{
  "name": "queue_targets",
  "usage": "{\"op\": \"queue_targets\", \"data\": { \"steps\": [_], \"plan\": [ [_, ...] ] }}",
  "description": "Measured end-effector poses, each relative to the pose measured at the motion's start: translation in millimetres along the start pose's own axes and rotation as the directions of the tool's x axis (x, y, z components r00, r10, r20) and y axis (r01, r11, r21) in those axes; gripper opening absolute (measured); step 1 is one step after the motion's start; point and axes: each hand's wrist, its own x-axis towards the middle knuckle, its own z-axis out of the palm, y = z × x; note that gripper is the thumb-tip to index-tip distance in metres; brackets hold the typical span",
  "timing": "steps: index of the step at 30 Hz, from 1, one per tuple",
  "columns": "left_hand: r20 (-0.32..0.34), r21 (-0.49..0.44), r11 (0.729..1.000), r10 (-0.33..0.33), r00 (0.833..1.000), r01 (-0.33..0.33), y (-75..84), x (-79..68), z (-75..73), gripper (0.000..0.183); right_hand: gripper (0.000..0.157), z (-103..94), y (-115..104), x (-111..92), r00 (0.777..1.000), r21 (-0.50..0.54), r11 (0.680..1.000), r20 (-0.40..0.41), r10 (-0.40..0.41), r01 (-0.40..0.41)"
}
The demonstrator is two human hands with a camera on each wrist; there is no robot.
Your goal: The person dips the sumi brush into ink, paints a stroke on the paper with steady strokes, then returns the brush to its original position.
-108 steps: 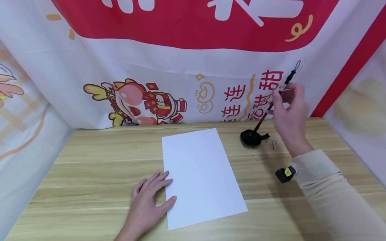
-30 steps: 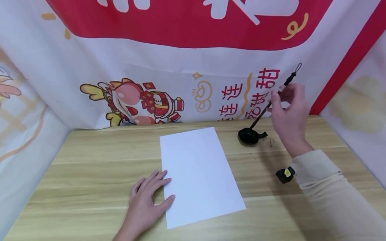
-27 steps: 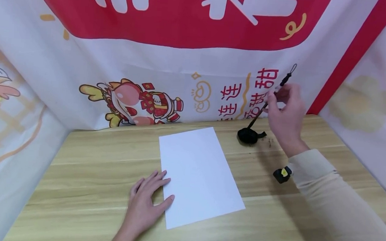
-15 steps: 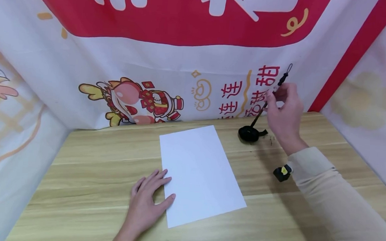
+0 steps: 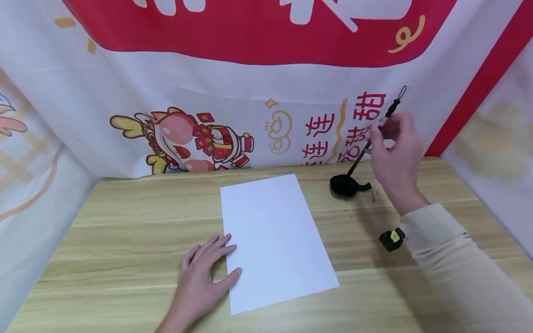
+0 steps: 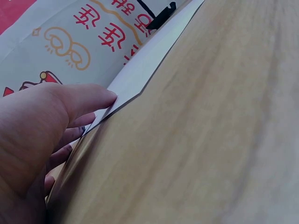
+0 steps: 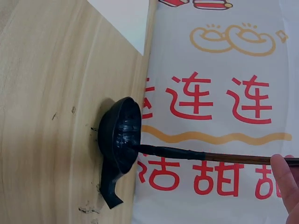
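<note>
Right hand [image 5: 396, 161] pinches slim brown brush [image 7: 238, 158], still in black ladle-shaped dish [image 7: 107, 134] | left hand [image 5: 199, 283] spread on still-blank white paper [image 5: 281, 245]

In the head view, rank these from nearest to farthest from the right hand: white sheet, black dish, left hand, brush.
1. Brush: pinched in the right hand's fingers.
2. Black dish: below and to the left of that hand, under the brush.
3. White sheet: left of the dish.
4. Left hand: at the sheet's left edge.
</note>
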Motion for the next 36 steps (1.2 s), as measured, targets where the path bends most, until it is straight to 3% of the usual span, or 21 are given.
{"op": "queue_targets", "data": {
  "steps": [11,17,24,30,36],
  "plan": [
    [-0.006,-0.010,1.000,-0.001,1.000,0.001,-0.6,-1.2,-0.1,0.050,0.028,11.0,-2,-2,1.000,0.075,0.997,0.016,-0.015,0.013],
    [0.000,-0.015,1.000,-0.008,1.000,0.008,0.2,-0.5,-0.6,0.050,0.028,7.8,-4,2,0.999,0.048,0.998,0.006,-0.033,0.032],
    [0.002,-0.007,1.000,-0.004,1.000,0.004,0.4,-0.1,0.1,0.050,0.029,15.7,-4,-5,0.996,0.001,0.998,0.064,-0.062,0.062],
    [-0.001,-0.009,1.000,-0.004,1.000,0.004,0.4,-1.0,0.2,0.050,0.028,20.5,-7,-9,0.991,0.046,0.996,0.102,-0.084,0.080],
    [-0.002,-0.005,1.000,-0.002,1.000,0.002,0.5,-0.1,-0.3,0.050,0.030,15.2,-9,-3,0.991,0.055,0.991,0.040,-0.125,0.123]
  ]
}}
